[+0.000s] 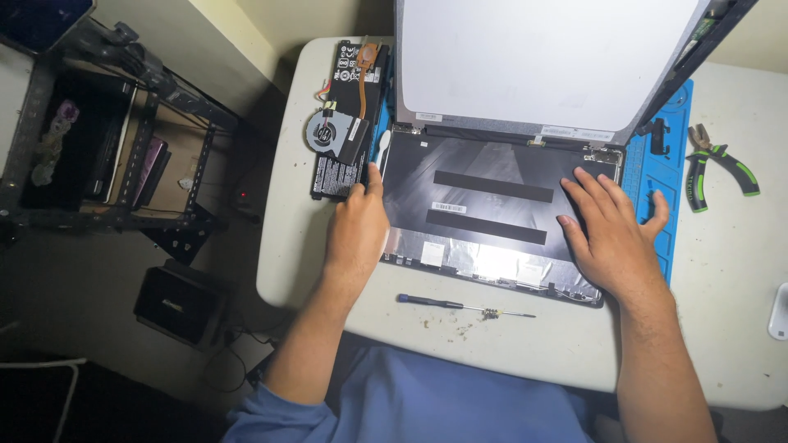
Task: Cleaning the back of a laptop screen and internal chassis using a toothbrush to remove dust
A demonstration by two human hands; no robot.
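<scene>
A dismantled laptop lies on a white table (739,361): its dark lid shell (484,205) with two black tape strips lies flat, and the pale screen panel (542,61) is tilted up behind it. My left hand (355,232) rests on the shell's left edge, thumb touching a black battery pack (338,168) beside it. My right hand (611,234) lies flat, fingers spread, on the shell's right part. A cooling fan with copper heat pipe (332,131) sits on the battery.
A thin screwdriver (460,306) lies in front of the shell. Green-handled pliers (714,168) lie at the right, beside a blue work mat (669,164). A dark metal rack (98,139) with boxes stands left of the table. A white object (780,312) is at the right edge.
</scene>
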